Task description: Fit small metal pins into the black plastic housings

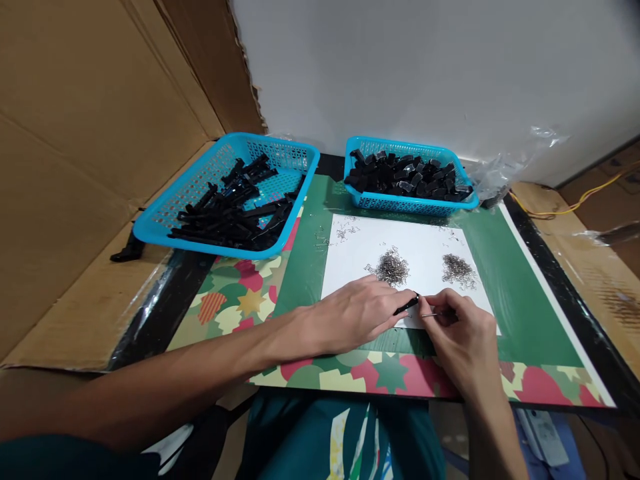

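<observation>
Between the fingers of my left hand [357, 310] is a small black plastic part [407, 305], gripped over the sheet of white paper [345, 267]. Close beside it, my right hand [463, 327] is closed in a pinch on a thin metal tool [431, 315], whose tip lies near the black part. What else my right fingers cover is hidden. Just beyond my left hand lies a pile of tiny metal springs or clips [393, 267]. A second pile of small metal pieces [457, 270] sits beyond my right hand.
At the back left stands a blue basket [145, 230] of long black parts. Another blue basket [410, 205] at the back right holds short black pieces. A clear plastic bag [505, 170] lies beside it. Cardboard [100, 133] walls the left side. A yellow cable [580, 200] runs at right.
</observation>
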Motion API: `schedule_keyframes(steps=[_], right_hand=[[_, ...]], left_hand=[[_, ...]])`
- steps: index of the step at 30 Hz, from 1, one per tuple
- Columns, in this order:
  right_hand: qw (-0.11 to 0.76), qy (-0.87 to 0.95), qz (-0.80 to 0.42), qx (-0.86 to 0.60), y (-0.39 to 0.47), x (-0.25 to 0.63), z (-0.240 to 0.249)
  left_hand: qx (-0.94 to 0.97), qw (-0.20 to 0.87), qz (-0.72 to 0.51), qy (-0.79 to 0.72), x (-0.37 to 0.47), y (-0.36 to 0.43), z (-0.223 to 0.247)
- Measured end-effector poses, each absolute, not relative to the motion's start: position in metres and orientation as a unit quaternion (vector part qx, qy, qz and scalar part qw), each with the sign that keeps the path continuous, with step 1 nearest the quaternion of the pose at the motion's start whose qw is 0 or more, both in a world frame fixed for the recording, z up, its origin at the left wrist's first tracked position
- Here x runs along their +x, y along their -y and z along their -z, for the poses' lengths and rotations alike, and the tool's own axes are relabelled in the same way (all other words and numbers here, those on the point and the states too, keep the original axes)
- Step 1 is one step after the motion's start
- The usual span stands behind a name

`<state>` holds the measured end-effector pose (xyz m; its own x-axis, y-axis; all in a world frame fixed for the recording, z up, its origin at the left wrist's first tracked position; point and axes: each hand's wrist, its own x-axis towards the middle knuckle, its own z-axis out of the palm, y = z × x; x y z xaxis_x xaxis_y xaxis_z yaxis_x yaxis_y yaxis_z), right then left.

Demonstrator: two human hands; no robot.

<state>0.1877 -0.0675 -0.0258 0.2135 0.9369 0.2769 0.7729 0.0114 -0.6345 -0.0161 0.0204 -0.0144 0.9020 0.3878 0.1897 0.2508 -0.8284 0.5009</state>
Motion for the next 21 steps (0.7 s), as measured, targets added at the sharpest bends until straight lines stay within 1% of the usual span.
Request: schedule_keyframes(steps=[6,12,18,21], right_hand=[[0.338,0.625,-0.144,-0.689,0.065,0.189,0.017],[0.34,0.601,-0.228,-0.686,0.069,0.2,0.008],[0.4,0.59,-0.182,-0.677,0.074,0.207,0.007],[0.401,0.621,-0.127,-0.661,0.071,0.208,0.008]], left_hand=[[0.944,0.249,-0.129,-0.172,-0.014,-0.021,0.011],[0.941,0.246,-0.144,-0.186,-0.015,-0.02,0.014],[0.939,0.239,-0.173,-0.176,-0.016,-0.02,0.019],[0.94,0.23,-0.178,-0.177,-0.016,-0.02,0.02]])
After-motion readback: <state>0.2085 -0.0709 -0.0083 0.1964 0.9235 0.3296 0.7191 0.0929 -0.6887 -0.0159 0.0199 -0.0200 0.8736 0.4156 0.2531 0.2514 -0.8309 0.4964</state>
